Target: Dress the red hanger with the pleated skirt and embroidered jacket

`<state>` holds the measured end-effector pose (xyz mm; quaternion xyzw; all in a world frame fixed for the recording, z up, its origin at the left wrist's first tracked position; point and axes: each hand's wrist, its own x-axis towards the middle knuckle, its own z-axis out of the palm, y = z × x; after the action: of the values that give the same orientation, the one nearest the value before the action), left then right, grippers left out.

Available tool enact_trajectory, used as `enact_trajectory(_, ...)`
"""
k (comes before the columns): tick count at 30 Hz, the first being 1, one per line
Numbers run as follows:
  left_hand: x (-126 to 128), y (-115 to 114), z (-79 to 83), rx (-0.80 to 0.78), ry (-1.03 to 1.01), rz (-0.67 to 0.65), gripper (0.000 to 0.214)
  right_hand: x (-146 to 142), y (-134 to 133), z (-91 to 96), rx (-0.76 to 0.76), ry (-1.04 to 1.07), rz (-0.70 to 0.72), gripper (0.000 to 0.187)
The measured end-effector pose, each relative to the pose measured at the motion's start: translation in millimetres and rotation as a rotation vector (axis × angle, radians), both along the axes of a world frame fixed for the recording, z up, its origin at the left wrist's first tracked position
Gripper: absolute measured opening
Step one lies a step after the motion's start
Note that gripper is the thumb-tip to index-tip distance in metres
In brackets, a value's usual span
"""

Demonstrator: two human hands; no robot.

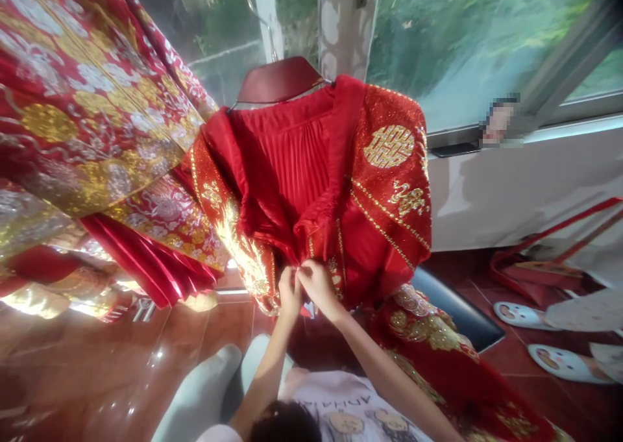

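Observation:
A red embroidered jacket (389, 228) with gold beading hangs in front of me on a clothes hanger (280, 80), its pleated red lining showing at the open neck. My left hand (291, 291) is closed in a pinch low on the front opening, where the two front edges meet. Right beside it, touching or nearly so, my right hand (316, 285) pinches the same spot. Fabric is gathered above the fingertips. Whether a small fastener sits between them is too small to tell.
Other red and gold embroidered garments (111, 98) hang at the left. More embroidered red cloth (438, 344) drapes over a dark padded seat (462, 309) at the right. A phone (456, 149) lies on the windowsill. Another person's slippered feet (559, 361) stand near a red-handled bag (540, 280).

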<state>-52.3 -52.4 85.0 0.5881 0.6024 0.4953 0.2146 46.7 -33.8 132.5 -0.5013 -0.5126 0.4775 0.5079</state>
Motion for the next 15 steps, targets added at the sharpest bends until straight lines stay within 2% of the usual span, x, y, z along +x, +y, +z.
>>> enact_trajectory(6,1.7,4.9,-1.8,-0.125,0.252,0.065,0.009,-5.9,-9.5,1.3,-0.160,0.232,0.040,0.019)
enact_trajectory(11,3.7,17.9,-5.0,-0.187,0.334,0.112,0.020,-17.8,-3.8,-0.5,-0.319,0.454,0.011,0.025)
enact_trajectory(13,2.1,18.6,-6.9,-0.190,0.351,0.116,0.020,-24.4,2.2,5.7,-0.349,0.527,-0.026,0.030)
enact_trajectory(15,-0.5,17.3,-7.7,-0.193,0.365,0.126,0.021,-29.0,8.6,20.9,-0.363,0.588,-0.052,0.029)
